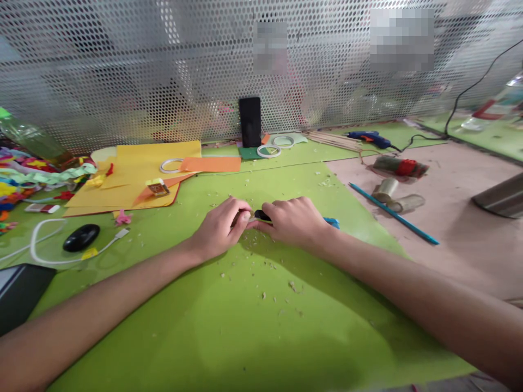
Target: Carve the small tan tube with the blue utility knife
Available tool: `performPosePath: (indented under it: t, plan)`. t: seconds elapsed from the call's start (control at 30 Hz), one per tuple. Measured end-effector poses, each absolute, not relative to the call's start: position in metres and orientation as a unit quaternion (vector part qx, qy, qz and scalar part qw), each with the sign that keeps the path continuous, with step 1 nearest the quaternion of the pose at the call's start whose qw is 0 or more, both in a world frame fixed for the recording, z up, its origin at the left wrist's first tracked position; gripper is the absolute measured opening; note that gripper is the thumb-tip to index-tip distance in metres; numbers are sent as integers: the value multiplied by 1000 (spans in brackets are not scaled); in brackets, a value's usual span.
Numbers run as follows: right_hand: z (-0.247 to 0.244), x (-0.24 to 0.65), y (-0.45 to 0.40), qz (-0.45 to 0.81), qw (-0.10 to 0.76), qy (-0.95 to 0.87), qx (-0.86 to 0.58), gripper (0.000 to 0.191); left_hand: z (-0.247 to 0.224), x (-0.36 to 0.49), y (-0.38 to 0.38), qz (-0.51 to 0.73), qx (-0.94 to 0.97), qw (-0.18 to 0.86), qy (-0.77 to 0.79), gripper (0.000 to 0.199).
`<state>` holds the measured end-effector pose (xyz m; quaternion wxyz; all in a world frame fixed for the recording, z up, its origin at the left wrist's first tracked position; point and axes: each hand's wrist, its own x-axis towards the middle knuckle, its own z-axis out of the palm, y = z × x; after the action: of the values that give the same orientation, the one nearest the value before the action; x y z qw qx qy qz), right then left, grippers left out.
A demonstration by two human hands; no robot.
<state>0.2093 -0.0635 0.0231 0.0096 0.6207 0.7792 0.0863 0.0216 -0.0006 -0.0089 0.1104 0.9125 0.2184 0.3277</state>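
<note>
My left hand [220, 227] is closed, its thumb and fingers pinching a small brown piece [236, 219] that looks like wood or bamboo and is mostly covered. Close beside it, my right hand [295, 219] wraps around a utility knife [332, 222]; its blue end sticks out behind the palm, and a black part shows at the front. The two hands nearly meet over the green table [196, 326]. Pale shavings [292, 285] lie scattered below and around them. Where the blade meets the piece is hidden by the fingers.
Behind stands a perforated metal screen [204, 71] with a phone [250, 122] propped against it. Yellow paper [134, 169], a black mouse [81, 238] and a cable lie left. To the right are a blue stick [392, 212], bamboo pieces [384, 190] and a glue gun [370, 139].
</note>
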Motion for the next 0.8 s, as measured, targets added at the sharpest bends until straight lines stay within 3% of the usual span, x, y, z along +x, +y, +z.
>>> performPosePath:
  t: [0.8]
  plan:
    - [23,211,-64,48,-7,818,573,69,-8,20,3,324,891,178,265,19]
